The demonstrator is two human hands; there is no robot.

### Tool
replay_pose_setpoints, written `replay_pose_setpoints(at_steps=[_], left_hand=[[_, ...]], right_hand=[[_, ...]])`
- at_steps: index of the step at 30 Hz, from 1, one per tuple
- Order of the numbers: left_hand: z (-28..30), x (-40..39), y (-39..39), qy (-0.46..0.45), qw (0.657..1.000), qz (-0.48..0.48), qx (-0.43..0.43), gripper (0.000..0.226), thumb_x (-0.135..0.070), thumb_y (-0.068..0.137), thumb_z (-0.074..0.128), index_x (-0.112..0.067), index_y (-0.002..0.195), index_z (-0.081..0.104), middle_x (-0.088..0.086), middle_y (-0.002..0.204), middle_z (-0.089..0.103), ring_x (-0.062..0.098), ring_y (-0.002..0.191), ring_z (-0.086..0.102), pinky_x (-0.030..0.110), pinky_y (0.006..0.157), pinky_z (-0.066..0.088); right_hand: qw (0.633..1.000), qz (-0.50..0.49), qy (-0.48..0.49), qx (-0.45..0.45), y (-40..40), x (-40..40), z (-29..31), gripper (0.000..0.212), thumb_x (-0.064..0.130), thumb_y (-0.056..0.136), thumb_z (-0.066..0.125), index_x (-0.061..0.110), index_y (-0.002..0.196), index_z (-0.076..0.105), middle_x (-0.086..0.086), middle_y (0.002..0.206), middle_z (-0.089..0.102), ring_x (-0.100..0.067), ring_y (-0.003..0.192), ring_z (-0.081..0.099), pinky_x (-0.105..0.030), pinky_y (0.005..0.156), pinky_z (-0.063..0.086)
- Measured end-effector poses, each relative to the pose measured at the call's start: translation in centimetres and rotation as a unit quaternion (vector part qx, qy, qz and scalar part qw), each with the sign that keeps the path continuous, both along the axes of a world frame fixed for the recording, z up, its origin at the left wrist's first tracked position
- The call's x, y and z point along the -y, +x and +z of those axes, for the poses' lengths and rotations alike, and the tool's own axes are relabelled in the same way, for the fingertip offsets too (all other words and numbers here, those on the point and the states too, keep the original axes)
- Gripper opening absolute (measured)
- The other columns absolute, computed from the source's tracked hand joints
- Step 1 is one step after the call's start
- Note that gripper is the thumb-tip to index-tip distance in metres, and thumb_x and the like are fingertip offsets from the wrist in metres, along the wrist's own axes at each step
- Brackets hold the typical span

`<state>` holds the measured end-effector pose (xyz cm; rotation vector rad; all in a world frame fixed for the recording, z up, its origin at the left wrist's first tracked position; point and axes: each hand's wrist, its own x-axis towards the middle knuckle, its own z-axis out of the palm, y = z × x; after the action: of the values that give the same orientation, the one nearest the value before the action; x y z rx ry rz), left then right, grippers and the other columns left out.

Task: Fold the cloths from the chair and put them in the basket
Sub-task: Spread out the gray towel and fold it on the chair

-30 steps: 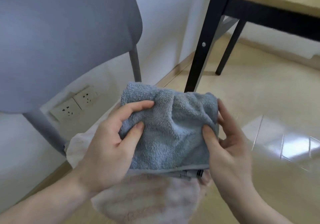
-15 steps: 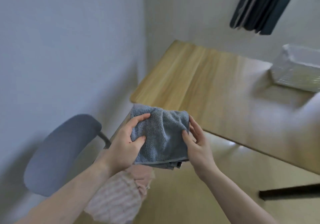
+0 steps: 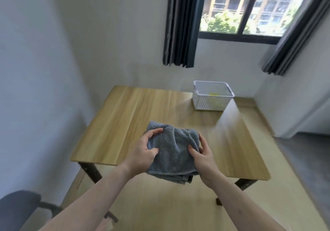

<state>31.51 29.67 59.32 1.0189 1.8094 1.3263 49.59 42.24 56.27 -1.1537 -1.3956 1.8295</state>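
While both hands, left hand (image 3: pixel 144 152) and right hand (image 3: pixel 203 156), grip folded blue cloth (image 3: pixel 174 152) above table's (image 3: pixel 125 116) near edge: folding looks done. Left: carry to white basket (image 3: pixel 212 98), far corner.

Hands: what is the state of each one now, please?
Left hand: grips the folded blue towel.
Right hand: grips the same towel.

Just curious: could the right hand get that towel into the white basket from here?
Probably yes. Bare table lies between the right hand, gripping the blue towel, and the open-topped basket.
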Motion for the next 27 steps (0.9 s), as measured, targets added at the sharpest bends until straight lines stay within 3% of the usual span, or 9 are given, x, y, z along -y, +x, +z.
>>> replay_pose_setpoints(at_steps=[5,9,16,23,27], left_hand=[[1.1,-8.6,1.1,0.016,0.999,-0.034,0.003,0.063,0.006,0.092,0.056,-0.040,0.134,0.060,-0.015,0.133,0.057,-0.001,0.120,0.056,0.024,0.104,0.048],[1.2,-16.0,0.2,0.026,0.998,-0.050,0.016,0.061,0.006,0.093,0.056,-0.037,0.136,0.059,-0.017,0.131,0.056,-0.002,0.118,0.056,0.019,0.097,0.048],[1.1,-29.2,-1.6,0.013,0.997,-0.074,0.028,0.062,0.004,0.094,0.054,-0.039,0.139,0.056,-0.016,0.129,0.055,0.000,0.112,0.057,0.012,0.081,0.050],[0.2,-41.8,-1.3,-0.024,0.997,-0.074,0.000,0.064,-0.004,0.086,0.057,-0.046,0.134,0.057,-0.015,0.131,0.058,0.011,0.115,0.060,0.037,0.100,0.055],[-0.8,-49.2,-0.9,-0.036,0.998,-0.044,0.003,0.065,-0.002,0.084,0.055,-0.047,0.130,0.058,-0.010,0.131,0.059,0.014,0.114,0.061,0.038,0.098,0.055]], right_hand=[[0.999,-0.029,0.024,0.033,2.1,-7.2,1.6,0.079,0.025,0.099,0.071,0.042,0.161,0.025,0.005,0.122,0.069,-0.017,0.109,0.071,-0.041,0.097,0.059],[0.997,-0.034,0.048,0.039,1.9,-14.2,2.2,0.073,0.025,0.098,0.071,0.043,0.157,0.032,0.000,0.125,0.070,-0.020,0.108,0.073,-0.039,0.090,0.061],[0.993,-0.077,0.082,0.035,0.7,-26.9,2.3,0.060,0.023,0.099,0.070,0.046,0.149,0.046,0.000,0.125,0.072,-0.019,0.107,0.074,-0.042,0.091,0.062],[0.990,-0.085,0.101,0.046,1.2,-38.9,2.6,0.052,0.015,0.101,0.066,0.041,0.144,0.055,0.002,0.121,0.074,-0.014,0.107,0.073,-0.037,0.093,0.060],[0.991,-0.059,0.097,0.071,0.9,-46.9,1.5,0.055,0.018,0.101,0.066,0.038,0.150,0.050,0.001,0.126,0.072,-0.016,0.110,0.071,-0.035,0.090,0.059]])
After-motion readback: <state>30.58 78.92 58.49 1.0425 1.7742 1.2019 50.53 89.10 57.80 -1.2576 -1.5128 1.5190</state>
